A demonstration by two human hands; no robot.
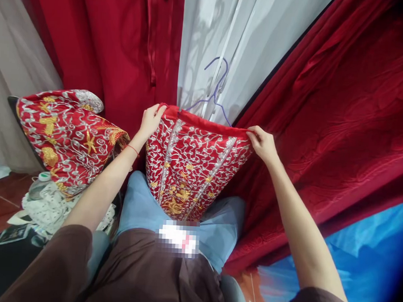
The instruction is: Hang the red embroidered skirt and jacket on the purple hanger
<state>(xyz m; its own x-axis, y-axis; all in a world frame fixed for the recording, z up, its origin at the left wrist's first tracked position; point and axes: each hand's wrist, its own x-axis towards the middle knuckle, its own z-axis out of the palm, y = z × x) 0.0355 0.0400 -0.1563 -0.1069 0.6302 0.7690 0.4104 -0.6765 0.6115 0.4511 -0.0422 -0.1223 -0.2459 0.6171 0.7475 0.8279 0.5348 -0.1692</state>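
- Head view: red garment, stretched between left hand and right hand, grips clamped on its top corners.
- Purple hanger, behind.
- Risk: one corner could drop, should either grip loosen.

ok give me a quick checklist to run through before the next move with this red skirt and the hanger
1. Left hand has a grip on one end of the waistband: ok
2. Right hand has a grip on the other end: ok
3. Skirt spread between the hands, embroidery in view: ok
4. Hanger fastened to the skirt: cannot tell, its lower part is hidden behind the waistband
5. Other red garment apart from the skirt: ok, it lies off to the left
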